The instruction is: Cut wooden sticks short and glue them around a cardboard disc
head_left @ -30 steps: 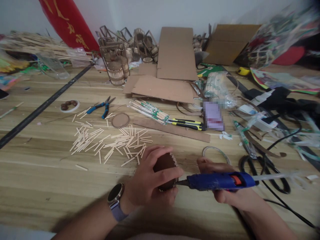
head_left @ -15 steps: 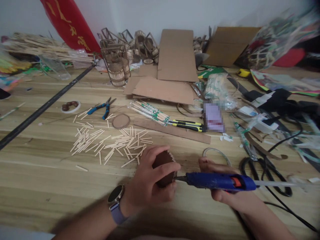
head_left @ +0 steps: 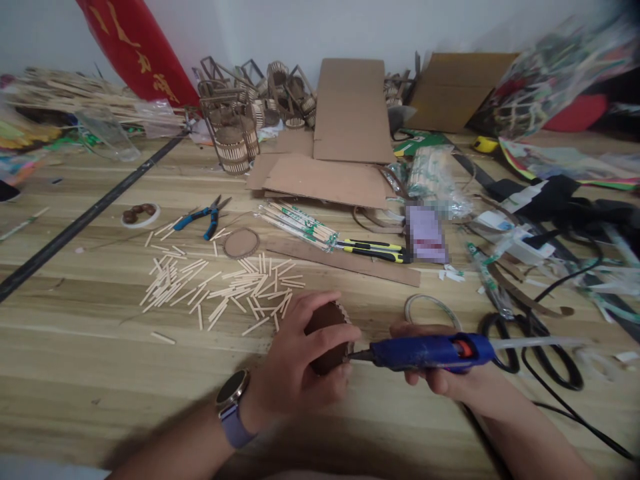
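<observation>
My left hand (head_left: 305, 353), with a watch on its wrist, is closed around a small round brown cardboard piece (head_left: 325, 324) with a ridged edge. The fingers hide much of it. In my right hand (head_left: 440, 380) is a blue hot glue gun (head_left: 420, 351), a clear glue stick (head_left: 540, 341) poking out of its back. Its dark nozzle (head_left: 361, 355) points left, at or very close to the piece's right edge by my left fingertips. Many short wooden sticks (head_left: 250, 287) lie scattered beyond my left hand.
Behind the sticks lie blue pliers (head_left: 204, 220), a cardboard disc (head_left: 241, 243), bagged sticks (head_left: 300, 225) and yellow-black cutters (head_left: 375, 251). Black-handled scissors (head_left: 547, 347) and a cable (head_left: 585, 417) are at the right. Small stick-sided buckets (head_left: 233, 147) stand at the back, beside cardboard sheets (head_left: 350, 110).
The glue gun's rear has swung up and slightly left, and my right hand's fingers have shifted around its handle. My left hand and the brown piece look nearly unmoved.
</observation>
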`<state>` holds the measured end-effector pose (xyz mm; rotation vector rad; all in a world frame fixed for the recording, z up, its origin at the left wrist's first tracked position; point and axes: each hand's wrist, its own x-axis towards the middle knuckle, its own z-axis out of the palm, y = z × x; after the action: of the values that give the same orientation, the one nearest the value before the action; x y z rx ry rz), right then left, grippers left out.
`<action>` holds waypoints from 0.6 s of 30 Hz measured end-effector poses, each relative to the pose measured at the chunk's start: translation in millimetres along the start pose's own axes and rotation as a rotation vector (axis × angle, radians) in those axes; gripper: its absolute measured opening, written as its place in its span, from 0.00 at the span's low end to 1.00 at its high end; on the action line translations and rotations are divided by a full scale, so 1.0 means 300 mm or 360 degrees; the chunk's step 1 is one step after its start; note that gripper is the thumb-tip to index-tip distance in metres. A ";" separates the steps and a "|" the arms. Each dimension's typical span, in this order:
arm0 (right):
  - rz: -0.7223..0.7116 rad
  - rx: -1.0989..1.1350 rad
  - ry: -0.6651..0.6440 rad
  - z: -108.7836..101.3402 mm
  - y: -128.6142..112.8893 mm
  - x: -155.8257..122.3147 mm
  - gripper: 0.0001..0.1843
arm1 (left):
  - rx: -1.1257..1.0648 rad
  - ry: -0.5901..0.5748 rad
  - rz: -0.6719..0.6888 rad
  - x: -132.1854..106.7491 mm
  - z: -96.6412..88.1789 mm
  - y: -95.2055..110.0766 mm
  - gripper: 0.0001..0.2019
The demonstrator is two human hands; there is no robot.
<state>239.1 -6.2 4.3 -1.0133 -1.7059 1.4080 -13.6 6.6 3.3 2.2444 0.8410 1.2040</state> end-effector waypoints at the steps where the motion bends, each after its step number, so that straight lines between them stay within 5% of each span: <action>1: 0.0038 0.0036 -0.0010 -0.002 0.008 -0.005 0.21 | -0.0031 -0.0008 -0.0026 -0.002 0.001 0.000 0.17; 9: 0.0064 -0.0018 0.0016 -0.017 -0.003 -0.010 0.25 | -0.0261 -0.0001 -0.0248 -0.005 0.004 0.004 0.15; 18: -0.0545 -0.0659 0.0308 0.032 -0.074 0.024 0.22 | -0.0371 0.0033 -0.0468 -0.010 0.016 0.006 0.14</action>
<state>224.3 -6.2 24.7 -0.9742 -1.9528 0.7326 -10.3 2.7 0.4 1.8525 0.9469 1.1240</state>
